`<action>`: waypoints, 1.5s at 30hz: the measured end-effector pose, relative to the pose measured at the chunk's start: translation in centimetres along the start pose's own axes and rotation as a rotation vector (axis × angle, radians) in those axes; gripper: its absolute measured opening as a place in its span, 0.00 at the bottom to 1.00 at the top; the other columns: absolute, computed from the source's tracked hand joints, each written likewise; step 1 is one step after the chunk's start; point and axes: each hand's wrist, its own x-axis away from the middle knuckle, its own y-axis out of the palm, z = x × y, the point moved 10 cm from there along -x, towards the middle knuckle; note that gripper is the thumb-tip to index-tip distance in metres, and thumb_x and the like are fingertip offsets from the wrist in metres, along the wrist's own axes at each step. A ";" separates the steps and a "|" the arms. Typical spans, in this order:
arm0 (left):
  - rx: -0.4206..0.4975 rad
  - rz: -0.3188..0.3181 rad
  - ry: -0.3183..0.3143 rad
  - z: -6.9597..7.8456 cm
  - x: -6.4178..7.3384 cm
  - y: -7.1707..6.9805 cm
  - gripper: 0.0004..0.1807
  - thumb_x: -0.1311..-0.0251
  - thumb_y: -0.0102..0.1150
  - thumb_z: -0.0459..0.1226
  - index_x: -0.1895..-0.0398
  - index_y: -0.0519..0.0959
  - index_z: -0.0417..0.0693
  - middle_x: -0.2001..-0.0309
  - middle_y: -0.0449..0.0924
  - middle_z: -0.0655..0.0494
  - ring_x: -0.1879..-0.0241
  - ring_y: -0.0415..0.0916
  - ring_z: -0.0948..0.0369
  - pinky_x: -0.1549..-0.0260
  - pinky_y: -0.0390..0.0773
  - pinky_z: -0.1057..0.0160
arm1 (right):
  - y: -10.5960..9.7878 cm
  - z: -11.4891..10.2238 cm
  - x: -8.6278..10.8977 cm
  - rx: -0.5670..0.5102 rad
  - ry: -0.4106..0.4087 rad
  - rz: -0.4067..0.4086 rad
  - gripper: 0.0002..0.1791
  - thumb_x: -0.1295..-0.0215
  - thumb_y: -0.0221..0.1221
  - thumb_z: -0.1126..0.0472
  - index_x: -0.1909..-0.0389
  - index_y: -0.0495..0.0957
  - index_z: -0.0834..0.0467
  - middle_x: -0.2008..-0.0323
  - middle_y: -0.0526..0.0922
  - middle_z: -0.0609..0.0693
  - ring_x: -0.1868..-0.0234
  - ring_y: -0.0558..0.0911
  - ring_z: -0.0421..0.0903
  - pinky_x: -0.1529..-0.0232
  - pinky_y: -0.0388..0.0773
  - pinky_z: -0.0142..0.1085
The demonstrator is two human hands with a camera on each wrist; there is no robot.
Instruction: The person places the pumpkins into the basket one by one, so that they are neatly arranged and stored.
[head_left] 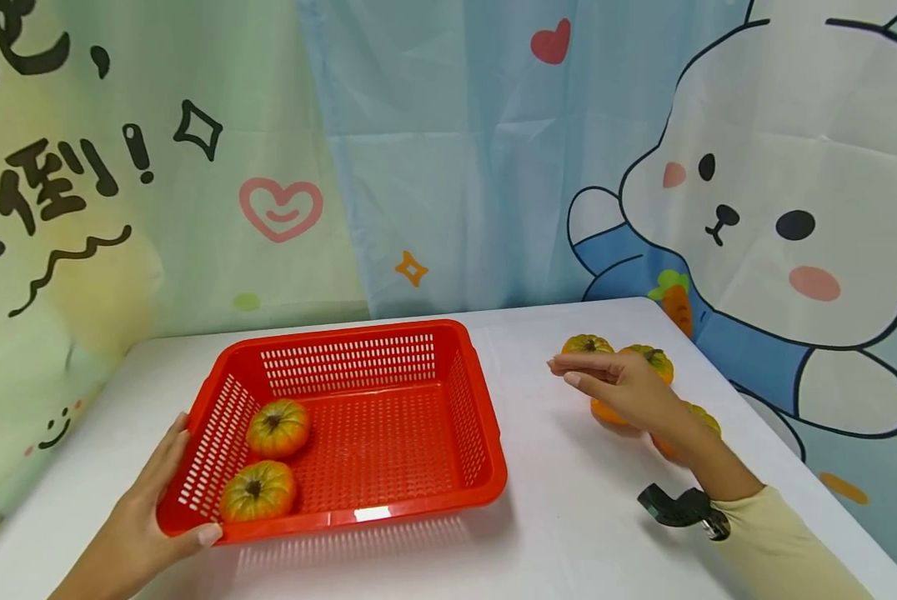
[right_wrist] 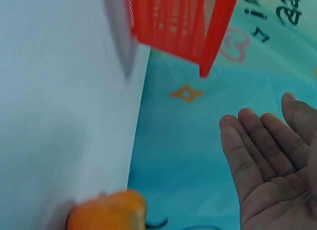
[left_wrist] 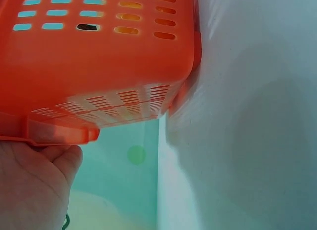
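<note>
A red plastic basket (head_left: 377, 450) stands on the table, with two small orange-and-green pumpkins inside along its left side: one farther back (head_left: 278, 428) and one nearer the front (head_left: 258, 492). My left hand (head_left: 144, 517) grips the basket's front left corner, thumb on the front rim and fingers along the left rim. On the right, my right hand (head_left: 621, 385) hovers over several more pumpkins, its fingers straight and nothing held. It partly hides them; a back pumpkin (head_left: 587, 343) and another beside it (head_left: 653, 360) show. The right wrist view has a blurred pumpkin (right_wrist: 109, 212) below the open palm.
The white table (head_left: 553, 517) ends at a printed curtain (head_left: 448, 167) behind and to the right. A black band with a small device (head_left: 681, 507) sits at the right wrist. White tabletop lies between the basket and the pumpkins on the right.
</note>
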 end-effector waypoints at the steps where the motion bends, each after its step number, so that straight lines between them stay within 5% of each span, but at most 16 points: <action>1: 0.000 0.002 0.003 0.0 0.0 0.0 0.62 0.58 0.75 0.37 0.22 0.43 0.47 0.22 0.36 0.64 0.31 0.37 0.79 0.49 0.48 0.86 | -0.5 0.4 0.3 0.019 0.018 0.010 0.20 0.31 0.59 0.56 0.42 0.79 0.60 0.49 0.83 0.53 0.47 0.80 0.50 0.52 0.75 0.28; 13: -0.015 0.000 -0.012 -0.1 -0.1 0.0 0.62 0.56 0.74 0.39 0.22 0.43 0.45 0.22 0.35 0.64 0.33 0.38 0.81 0.51 0.51 0.87 | -6.0 3.5 3.0 0.183 0.091 0.142 0.24 0.31 0.58 0.51 0.40 0.77 0.60 0.45 0.81 0.58 0.52 0.75 0.22 0.58 0.74 0.23; 22: 0.011 0.018 0.010 0.4 0.0 0.0 0.61 0.57 0.74 0.38 0.22 0.43 0.45 0.22 0.36 0.61 0.32 0.39 0.79 0.49 0.51 0.86 | -7.8 6.6 4.7 0.200 0.174 0.189 0.26 0.31 0.59 0.52 0.40 0.75 0.65 0.43 0.77 0.65 0.56 0.73 0.19 0.61 0.77 0.25; 26: 0.014 0.019 0.005 0.5 0.0 0.1 0.62 0.57 0.74 0.38 0.22 0.43 0.46 0.22 0.36 0.61 0.32 0.39 0.79 0.49 0.51 0.85 | -8.1 7.9 5.0 0.229 0.231 0.177 0.29 0.32 0.59 0.49 0.39 0.74 0.67 0.42 0.76 0.67 0.51 0.80 0.38 0.61 0.76 0.23; 30: 0.012 0.019 -0.004 0.4 0.0 0.0 0.61 0.57 0.74 0.38 0.22 0.43 0.46 0.22 0.36 0.62 0.32 0.40 0.80 0.49 0.51 0.86 | -7.7 9.0 5.0 0.242 0.285 0.128 0.31 0.32 0.58 0.47 0.37 0.73 0.66 0.41 0.74 0.67 0.42 0.73 0.64 0.59 0.74 0.22; 40: 0.010 0.017 -0.020 0.3 0.0 0.0 0.61 0.56 0.73 0.38 0.22 0.43 0.46 0.22 0.36 0.64 0.33 0.40 0.81 0.50 0.51 0.86 | -5.9 9.2 3.5 0.344 0.269 0.006 0.34 0.32 0.58 0.45 0.36 0.70 0.68 0.40 0.72 0.70 0.42 0.71 0.69 0.49 0.75 0.52; 45: 0.014 0.024 -0.007 0.4 0.1 0.0 0.61 0.57 0.74 0.38 0.22 0.43 0.46 0.22 0.36 0.63 0.32 0.39 0.80 0.49 0.50 0.85 | -5.0 8.9 2.5 0.326 0.259 -0.019 0.36 0.33 0.59 0.44 0.36 0.70 0.68 0.40 0.71 0.71 0.43 0.72 0.67 0.50 0.76 0.54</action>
